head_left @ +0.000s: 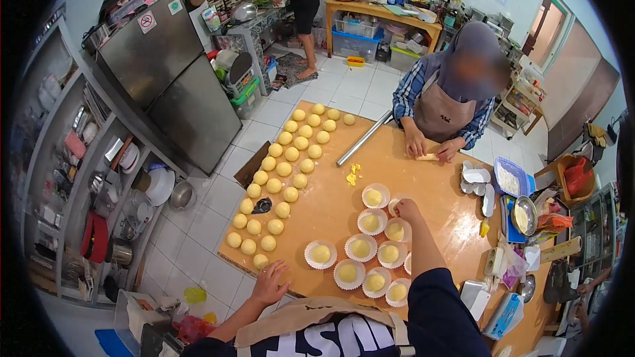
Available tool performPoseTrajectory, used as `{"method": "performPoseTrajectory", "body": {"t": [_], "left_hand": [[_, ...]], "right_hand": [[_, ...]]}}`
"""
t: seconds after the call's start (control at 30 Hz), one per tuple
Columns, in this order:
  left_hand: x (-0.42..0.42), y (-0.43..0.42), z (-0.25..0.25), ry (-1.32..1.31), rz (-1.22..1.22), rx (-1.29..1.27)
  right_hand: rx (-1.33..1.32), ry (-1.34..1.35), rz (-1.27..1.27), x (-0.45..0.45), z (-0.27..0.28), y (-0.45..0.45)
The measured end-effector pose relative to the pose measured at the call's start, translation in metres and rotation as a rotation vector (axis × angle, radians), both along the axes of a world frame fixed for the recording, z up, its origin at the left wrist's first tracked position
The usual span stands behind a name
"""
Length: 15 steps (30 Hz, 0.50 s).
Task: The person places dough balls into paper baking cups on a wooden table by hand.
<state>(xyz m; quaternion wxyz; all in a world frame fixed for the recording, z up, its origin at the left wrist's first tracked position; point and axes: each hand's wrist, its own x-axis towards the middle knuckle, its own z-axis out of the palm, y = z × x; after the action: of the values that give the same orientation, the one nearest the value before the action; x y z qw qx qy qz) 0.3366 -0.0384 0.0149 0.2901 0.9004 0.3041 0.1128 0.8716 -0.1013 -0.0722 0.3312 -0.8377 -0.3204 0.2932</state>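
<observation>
My right hand (pixel 408 211) reaches out over the table with curled fingers, at a white paper baking cup (pixel 393 207) that it partly covers. Whatever its fingers hold is hidden. Around it stand several more paper cups (pixel 308 256), each with a pale yellow dough ball (pixel 360 248) inside. My left hand (pixel 270 283) rests at the near table edge, fingers spread and holding nothing. Beyond it, rows of bare round dough balls (pixel 284 169) run along the left side of the wooden table (pixel 317 192).
Across the table a person in an apron (pixel 440 109) handles a dough strip (pixel 426 157). A metal rolling tube (pixel 364 137) and yellow scraps (pixel 354 174) lie between us. Metal molds (pixel 475 178), a blue basket (pixel 509 177) and a bowl (pixel 524 217) stand right. Another person (pixel 304 6) works behind.
</observation>
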Motion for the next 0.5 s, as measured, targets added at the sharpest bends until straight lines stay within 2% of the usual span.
{"method": "performPoseTrajectory", "body": {"t": [0.07,0.17,0.3,0.43,0.5], "left_hand": [[-0.002,-0.001,-0.001,0.021,0.033,-0.075],[-0.008,-0.005,-0.004,0.032,0.029,0.041],[-0.008,-0.01,-0.002,0.033,0.01,-0.008],[-0.01,-0.013,0.002,0.014,0.03,0.009],[-0.012,-0.013,0.001,0.015,0.035,0.024]], "right_hand": [[-0.058,-0.241,0.072,-0.001,0.018,0.002],[-0.212,-0.195,-0.028,-0.02,0.053,0.002],[-0.16,-0.289,0.034,-0.025,0.04,-0.003],[-0.199,-0.331,-0.049,-0.045,0.095,0.006],[-0.164,-0.362,-0.091,-0.051,0.103,0.011]]}}
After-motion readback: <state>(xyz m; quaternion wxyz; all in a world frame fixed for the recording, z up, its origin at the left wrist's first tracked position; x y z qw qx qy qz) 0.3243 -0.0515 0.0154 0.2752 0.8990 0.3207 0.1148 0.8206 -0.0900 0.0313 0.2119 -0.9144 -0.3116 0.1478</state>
